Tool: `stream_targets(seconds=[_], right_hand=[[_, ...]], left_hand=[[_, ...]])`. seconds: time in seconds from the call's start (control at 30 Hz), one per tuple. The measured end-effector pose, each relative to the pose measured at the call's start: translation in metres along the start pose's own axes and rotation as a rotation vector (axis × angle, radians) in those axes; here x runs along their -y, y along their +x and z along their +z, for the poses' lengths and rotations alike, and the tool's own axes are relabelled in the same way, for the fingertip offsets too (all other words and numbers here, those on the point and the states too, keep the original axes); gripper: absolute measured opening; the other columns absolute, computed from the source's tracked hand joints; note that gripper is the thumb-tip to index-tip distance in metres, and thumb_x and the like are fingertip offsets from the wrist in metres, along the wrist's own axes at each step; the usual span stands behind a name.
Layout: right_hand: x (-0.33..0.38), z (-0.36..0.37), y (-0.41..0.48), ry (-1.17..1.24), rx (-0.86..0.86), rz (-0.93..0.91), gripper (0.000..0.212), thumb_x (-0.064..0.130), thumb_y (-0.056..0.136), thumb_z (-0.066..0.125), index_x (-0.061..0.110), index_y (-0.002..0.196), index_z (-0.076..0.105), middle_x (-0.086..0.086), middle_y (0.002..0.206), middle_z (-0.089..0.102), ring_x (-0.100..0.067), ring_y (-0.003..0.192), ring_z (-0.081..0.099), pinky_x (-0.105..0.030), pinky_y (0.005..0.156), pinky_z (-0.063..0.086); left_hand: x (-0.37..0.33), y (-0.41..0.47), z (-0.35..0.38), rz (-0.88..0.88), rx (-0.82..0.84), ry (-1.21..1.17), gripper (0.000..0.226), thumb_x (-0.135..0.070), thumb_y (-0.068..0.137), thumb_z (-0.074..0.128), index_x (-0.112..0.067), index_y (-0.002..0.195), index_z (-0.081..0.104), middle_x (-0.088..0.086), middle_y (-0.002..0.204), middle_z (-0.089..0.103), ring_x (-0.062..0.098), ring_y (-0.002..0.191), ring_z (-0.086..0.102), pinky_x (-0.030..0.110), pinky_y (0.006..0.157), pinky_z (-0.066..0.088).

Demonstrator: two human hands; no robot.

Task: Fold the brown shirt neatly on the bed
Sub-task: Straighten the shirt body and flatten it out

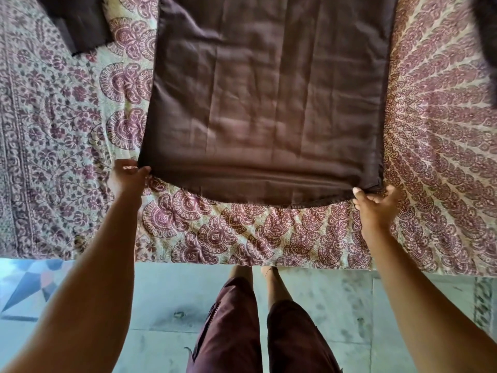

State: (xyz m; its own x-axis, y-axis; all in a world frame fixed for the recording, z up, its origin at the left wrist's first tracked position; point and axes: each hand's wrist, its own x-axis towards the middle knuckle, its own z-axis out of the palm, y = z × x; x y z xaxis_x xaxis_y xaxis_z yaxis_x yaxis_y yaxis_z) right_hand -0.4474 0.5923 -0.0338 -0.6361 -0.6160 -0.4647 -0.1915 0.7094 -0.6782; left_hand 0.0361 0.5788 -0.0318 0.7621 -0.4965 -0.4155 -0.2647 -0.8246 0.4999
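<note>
The brown shirt (269, 103) lies spread flat on the patterned bed cover (242, 232), its body running away from me and its hem nearest. My left hand (127, 176) pinches the shirt's near left corner. At the near right corner, my right hand (376, 205) grips the hem, and the fabric there is slightly lifted and doubled. One sleeve (78, 25) reaches out at the far left. The collar end is cut off by the top of the frame.
The bed's near edge runs across the frame just below my hands. Below it lies a pale tiled floor (166, 305) with my legs in maroon shorts (258, 332). A dark blurred shape (486, 36) hangs at the far right.
</note>
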Motion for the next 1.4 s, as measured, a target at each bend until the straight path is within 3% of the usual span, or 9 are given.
stream_targets(seconds=[0.17,0.3,0.43,0.67,0.9,1.0,1.1,1.17,1.4], right_hand=[[0.007,0.008,-0.029,-0.406,-0.263,-0.317,0.052,0.025,0.078,0.071,0.005,0.119,0.044,-0.017,0.112,0.056,-0.031,0.089,0.057,-0.036,0.065,0.045],[0.004,0.034,-0.057,-0.771,0.196,-1.198,0.032,0.028,0.075,0.071,0.01,0.098,0.057,-0.012,0.091,0.057,-0.028,0.077,0.055,-0.036,0.064,0.046],[0.009,0.057,-0.068,-0.935,0.449,-1.416,0.03,0.016,0.071,0.074,0.01,0.098,0.065,-0.009,0.093,0.062,-0.026,0.078,0.06,-0.035,0.068,0.05],[0.027,0.062,-0.061,-0.978,0.572,-1.513,0.011,0.004,0.071,0.07,0.008,0.079,0.065,-0.006,0.076,0.06,-0.023,0.062,0.059,-0.032,0.051,0.049],[0.032,0.057,-0.064,-0.971,0.715,-1.376,0.02,0.028,0.083,0.047,0.013,0.076,0.057,-0.002,0.07,0.056,-0.021,0.061,0.058,-0.03,0.047,0.045],[0.039,0.062,-0.065,-0.886,0.625,-1.338,0.024,0.03,0.087,0.043,0.013,0.08,0.059,-0.002,0.073,0.058,-0.022,0.064,0.057,-0.032,0.053,0.044],[0.05,0.083,-0.059,-0.789,0.456,-1.339,0.026,0.024,0.089,0.046,0.009,0.103,0.061,-0.01,0.103,0.061,-0.028,0.091,0.059,-0.037,0.077,0.043],[0.057,0.105,-0.053,-0.787,0.384,-1.269,0.043,0.027,0.09,0.045,0.006,0.127,0.05,-0.015,0.133,0.05,-0.03,0.121,0.047,-0.039,0.1,0.033],[0.048,0.135,-0.03,-0.976,0.285,-1.013,0.067,0.046,0.093,0.027,0.007,0.147,0.018,-0.014,0.155,0.016,-0.028,0.142,0.019,-0.042,0.114,0.011]], left_hand=[[-0.016,-0.037,0.007,0.264,-0.141,0.242,0.03,-0.014,0.082,0.063,-0.007,0.109,0.051,0.011,0.11,0.059,0.025,0.092,0.055,0.039,0.079,0.048],[-0.005,-0.076,0.031,1.149,0.265,0.531,0.02,-0.016,0.081,0.067,-0.01,0.098,0.06,0.013,0.096,0.061,0.025,0.079,0.057,0.036,0.068,0.051],[0.002,-0.096,0.042,1.479,0.44,0.671,0.025,-0.018,0.069,0.072,-0.017,0.094,0.066,0.004,0.095,0.066,0.022,0.085,0.063,0.035,0.072,0.052],[-0.018,-0.087,0.043,1.597,0.499,0.665,0.008,-0.005,0.069,0.058,-0.011,0.073,0.061,0.005,0.067,0.062,0.02,0.054,0.059,0.026,0.037,0.047],[-0.013,-0.091,0.04,1.57,0.602,0.646,0.021,-0.023,0.079,0.044,-0.013,0.073,0.062,0.003,0.067,0.058,0.018,0.054,0.056,0.024,0.044,0.044],[-0.026,-0.095,0.043,1.432,0.461,0.508,0.024,-0.023,0.084,0.043,-0.011,0.073,0.06,0.004,0.066,0.058,0.02,0.051,0.054,0.026,0.043,0.045],[-0.046,-0.091,0.066,1.194,0.219,0.474,0.033,-0.029,0.088,0.041,-0.011,0.105,0.063,0.008,0.104,0.065,0.027,0.092,0.062,0.036,0.078,0.046],[-0.057,-0.09,0.087,1.104,0.247,0.531,0.051,-0.036,0.09,0.038,-0.014,0.134,0.048,0.008,0.14,0.048,0.024,0.13,0.043,0.038,0.105,0.027],[-0.028,-0.025,0.074,0.905,0.152,0.729,0.067,-0.049,0.093,0.026,-0.014,0.149,0.017,0.007,0.157,0.017,0.02,0.144,0.016,0.039,0.116,0.004]])
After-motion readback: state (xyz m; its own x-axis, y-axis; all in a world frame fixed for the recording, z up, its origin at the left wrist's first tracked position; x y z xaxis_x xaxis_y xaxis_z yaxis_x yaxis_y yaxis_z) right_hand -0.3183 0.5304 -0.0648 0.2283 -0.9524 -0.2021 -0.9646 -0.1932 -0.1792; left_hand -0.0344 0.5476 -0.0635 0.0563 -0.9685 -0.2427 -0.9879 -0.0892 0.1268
